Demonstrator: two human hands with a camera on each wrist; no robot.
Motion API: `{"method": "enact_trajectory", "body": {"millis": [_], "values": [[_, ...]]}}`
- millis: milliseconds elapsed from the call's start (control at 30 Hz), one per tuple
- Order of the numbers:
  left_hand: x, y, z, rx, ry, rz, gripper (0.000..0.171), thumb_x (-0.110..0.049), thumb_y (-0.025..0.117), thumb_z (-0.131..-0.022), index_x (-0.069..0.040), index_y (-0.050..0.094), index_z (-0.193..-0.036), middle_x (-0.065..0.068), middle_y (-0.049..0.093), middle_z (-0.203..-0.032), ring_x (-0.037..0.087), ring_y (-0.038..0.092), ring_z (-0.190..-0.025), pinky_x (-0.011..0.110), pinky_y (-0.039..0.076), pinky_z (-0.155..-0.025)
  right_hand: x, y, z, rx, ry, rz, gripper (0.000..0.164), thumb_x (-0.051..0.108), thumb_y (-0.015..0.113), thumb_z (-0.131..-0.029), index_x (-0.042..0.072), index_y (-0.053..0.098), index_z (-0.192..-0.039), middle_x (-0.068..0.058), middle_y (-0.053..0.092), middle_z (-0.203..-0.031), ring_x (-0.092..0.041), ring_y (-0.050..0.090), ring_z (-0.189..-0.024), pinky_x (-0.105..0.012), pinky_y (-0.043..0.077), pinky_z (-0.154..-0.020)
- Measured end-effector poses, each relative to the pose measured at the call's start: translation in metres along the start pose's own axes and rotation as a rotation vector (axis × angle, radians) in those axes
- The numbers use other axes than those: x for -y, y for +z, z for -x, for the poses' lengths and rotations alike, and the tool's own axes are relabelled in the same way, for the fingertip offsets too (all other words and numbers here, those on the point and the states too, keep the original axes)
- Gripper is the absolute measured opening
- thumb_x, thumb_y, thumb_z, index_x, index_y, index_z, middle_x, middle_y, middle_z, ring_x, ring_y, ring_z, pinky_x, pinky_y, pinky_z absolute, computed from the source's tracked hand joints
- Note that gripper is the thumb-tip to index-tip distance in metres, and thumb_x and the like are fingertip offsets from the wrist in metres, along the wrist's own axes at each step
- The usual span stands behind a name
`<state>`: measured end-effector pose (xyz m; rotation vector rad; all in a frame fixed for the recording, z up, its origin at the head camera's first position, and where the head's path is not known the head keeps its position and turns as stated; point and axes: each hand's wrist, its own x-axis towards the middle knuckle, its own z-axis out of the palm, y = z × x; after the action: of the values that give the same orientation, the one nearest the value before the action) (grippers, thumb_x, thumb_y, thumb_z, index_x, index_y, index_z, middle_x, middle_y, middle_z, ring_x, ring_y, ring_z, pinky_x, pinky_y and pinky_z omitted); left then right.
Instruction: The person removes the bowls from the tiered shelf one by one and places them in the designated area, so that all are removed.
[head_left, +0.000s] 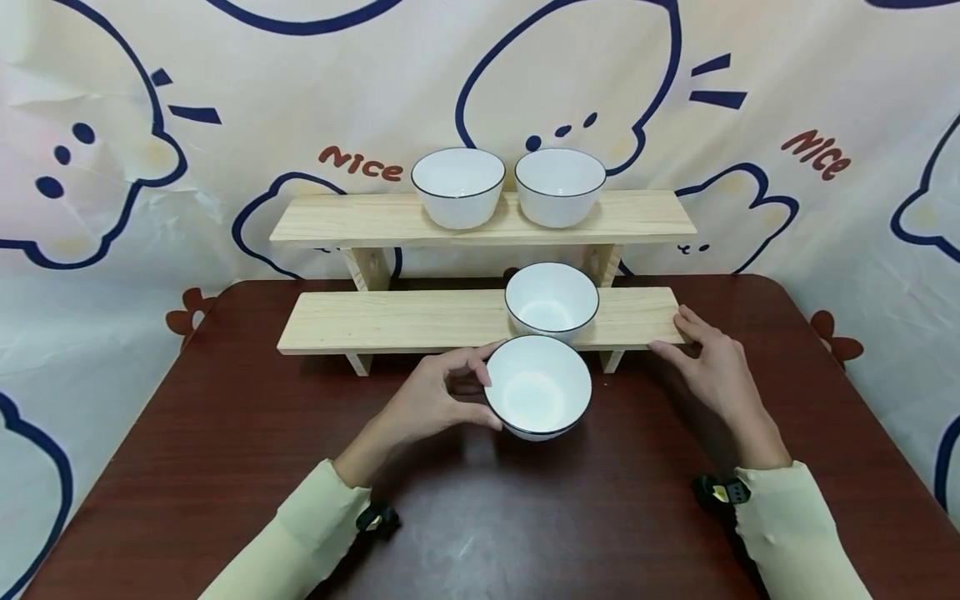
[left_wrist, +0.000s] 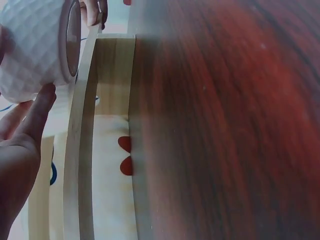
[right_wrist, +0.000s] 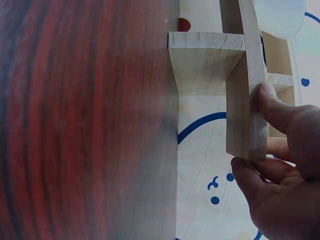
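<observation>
A white bowl [head_left: 538,385] with a dark rim is held at its left side by my left hand [head_left: 442,392], thumb and fingers round the wall. It is in front of the lower board's front edge, raised above the table. The left wrist view shows the diamond-textured outside of this bowl [left_wrist: 35,50] and its foot. My right hand [head_left: 708,362] grips the right end of the lower board of a two-step wooden shelf [head_left: 390,321], thumb at its front edge and fingers at the end face [right_wrist: 257,135]. A second bowl [head_left: 552,296] sits on that board, its front partly hidden.
Two more white bowls, a left one [head_left: 459,187] and a right one [head_left: 560,187], stand side by side on the upper board [head_left: 337,218]. The shelf rests at the back of a dark brown table [head_left: 480,533]. Behind it hangs a patterned cloth [head_left: 300,100].
</observation>
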<state>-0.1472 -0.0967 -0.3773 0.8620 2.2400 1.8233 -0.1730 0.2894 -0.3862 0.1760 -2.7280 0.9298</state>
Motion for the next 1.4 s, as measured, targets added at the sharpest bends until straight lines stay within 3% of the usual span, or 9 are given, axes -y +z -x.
{"method": "enact_trajectory", "body": {"millis": [400,900,1400], "values": [[0.003,0.012,-0.013,0.01,0.001,-0.061,0.043,-0.007,0.097,-0.063,-0.013,0.063,-0.089,0.002,0.059,-0.143,0.012,0.055,-0.13,0.032,0.045,-0.105,0.001,0.001,0.0,-0.003,0.006,0.002,0.067,0.029,0.074,-0.095,-0.011,0.047,-0.142,-0.028,0.042,-0.151,-0.053,0.041,-0.134,-0.066,0.038,-0.101],[0.003,0.025,-0.031,0.01,0.006,-0.074,0.041,-0.009,0.097,-0.063,-0.013,0.063,-0.086,0.001,0.06,-0.141,0.009,0.055,-0.13,0.035,0.043,-0.107,-0.001,0.001,0.0,-0.003,0.017,0.003,0.068,0.03,0.073,-0.095,-0.011,0.046,-0.142,-0.029,0.041,-0.151,-0.053,0.042,-0.134,-0.066,0.04,-0.1],[0.005,0.042,-0.044,0.066,0.043,-0.092,0.041,-0.009,0.097,-0.063,-0.011,0.063,-0.085,0.006,0.059,-0.142,0.012,0.059,-0.125,0.03,0.046,-0.104,0.0,0.001,0.0,-0.008,0.012,0.002,0.067,0.028,0.074,-0.095,-0.011,0.047,-0.142,-0.029,0.041,-0.15,-0.053,0.042,-0.133,-0.066,0.04,-0.1]]}}
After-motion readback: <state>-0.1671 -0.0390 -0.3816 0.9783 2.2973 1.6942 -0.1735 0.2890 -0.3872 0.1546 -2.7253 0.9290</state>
